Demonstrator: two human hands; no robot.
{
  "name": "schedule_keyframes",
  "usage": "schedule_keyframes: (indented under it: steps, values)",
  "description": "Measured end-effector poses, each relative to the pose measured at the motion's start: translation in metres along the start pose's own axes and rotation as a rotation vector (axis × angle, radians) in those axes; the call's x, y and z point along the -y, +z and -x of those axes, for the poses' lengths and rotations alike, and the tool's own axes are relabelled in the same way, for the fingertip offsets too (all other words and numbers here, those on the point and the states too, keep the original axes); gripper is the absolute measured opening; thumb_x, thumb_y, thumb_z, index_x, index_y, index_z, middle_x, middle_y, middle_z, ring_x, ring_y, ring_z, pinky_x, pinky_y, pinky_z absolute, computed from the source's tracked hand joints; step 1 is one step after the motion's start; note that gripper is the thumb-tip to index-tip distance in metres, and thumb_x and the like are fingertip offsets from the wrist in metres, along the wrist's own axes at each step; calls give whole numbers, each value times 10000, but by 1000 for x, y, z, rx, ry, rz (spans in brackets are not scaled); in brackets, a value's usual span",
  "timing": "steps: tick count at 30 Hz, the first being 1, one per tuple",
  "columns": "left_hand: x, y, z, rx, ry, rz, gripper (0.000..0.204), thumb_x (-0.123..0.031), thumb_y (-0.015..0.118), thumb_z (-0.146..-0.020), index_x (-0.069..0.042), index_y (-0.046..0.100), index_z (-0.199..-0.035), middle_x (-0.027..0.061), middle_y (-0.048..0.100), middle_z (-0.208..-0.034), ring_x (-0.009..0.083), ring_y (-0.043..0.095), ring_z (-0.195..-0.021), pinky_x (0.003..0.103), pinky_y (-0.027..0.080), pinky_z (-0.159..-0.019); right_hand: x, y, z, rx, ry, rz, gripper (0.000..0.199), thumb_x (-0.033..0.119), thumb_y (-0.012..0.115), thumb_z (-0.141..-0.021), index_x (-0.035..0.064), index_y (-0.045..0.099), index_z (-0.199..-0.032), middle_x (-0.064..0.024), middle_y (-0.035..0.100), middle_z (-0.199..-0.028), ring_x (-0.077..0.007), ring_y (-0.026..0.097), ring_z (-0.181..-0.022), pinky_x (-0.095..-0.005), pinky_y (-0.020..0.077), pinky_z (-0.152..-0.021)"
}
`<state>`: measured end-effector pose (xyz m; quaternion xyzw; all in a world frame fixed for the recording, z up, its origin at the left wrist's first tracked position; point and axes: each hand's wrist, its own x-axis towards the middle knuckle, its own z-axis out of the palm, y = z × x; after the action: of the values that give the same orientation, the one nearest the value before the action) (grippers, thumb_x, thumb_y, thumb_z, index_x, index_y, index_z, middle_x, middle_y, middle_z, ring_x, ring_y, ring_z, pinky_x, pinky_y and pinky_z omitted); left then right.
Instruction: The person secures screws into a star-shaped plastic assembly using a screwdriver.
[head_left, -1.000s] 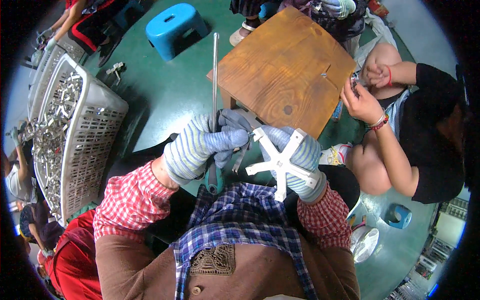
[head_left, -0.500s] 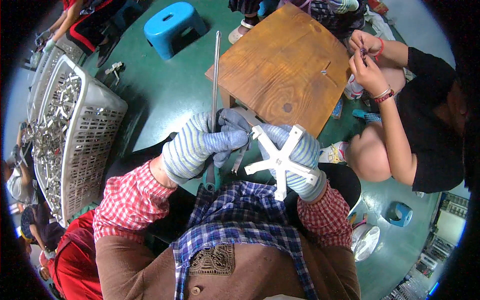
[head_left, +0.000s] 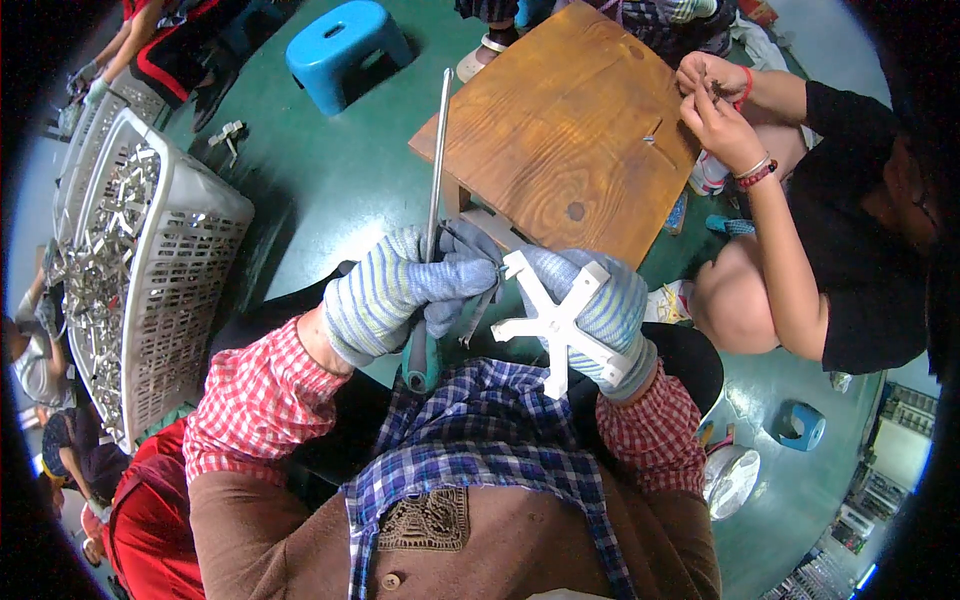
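While my left fingers [head_left: 465, 281] clasp the screwdriver [head_left: 438, 170] and my right fingers [head_left: 562, 272] grasp the white five-armed piece [head_left: 560, 326], I should steady its upper-left tip [head_left: 514, 262].

With forearms [head_left: 265, 400] angled inward, the gloved hands nearly meet, left hand [head_left: 385, 295] curled tight, right hand [head_left: 620, 310] partly curled.

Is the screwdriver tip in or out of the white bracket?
Out: the left hand holds the screwdriver, its tip well apart from the five-armed bracket.
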<state>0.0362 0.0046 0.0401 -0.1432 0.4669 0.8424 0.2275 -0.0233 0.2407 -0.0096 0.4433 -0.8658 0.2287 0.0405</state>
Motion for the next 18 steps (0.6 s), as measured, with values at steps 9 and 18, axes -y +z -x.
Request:
schedule_keyframes:
  steps: [9,18]
  values:
    - [11,-6,-4,4,-5,16,226,-167,670,-865,-28,571,-1014,82,635,-792,62,442,-459,206,356,-421,3,-11,-13,-53,-42,-24,544,413,738,-699,113,661,-1146,-56,663,-873,-247,627,-713,-388,479,-625]
    - [17,0,-7,124,37,169,196,-184,652,-893,10,627,-905,-6,527,-575,74,463,-480,213,370,-480,12,-8,-11,-161,-83,226,499,414,757,-649,127,685,-1051,-33,626,-752,-237,604,-611,-376,448,-525]
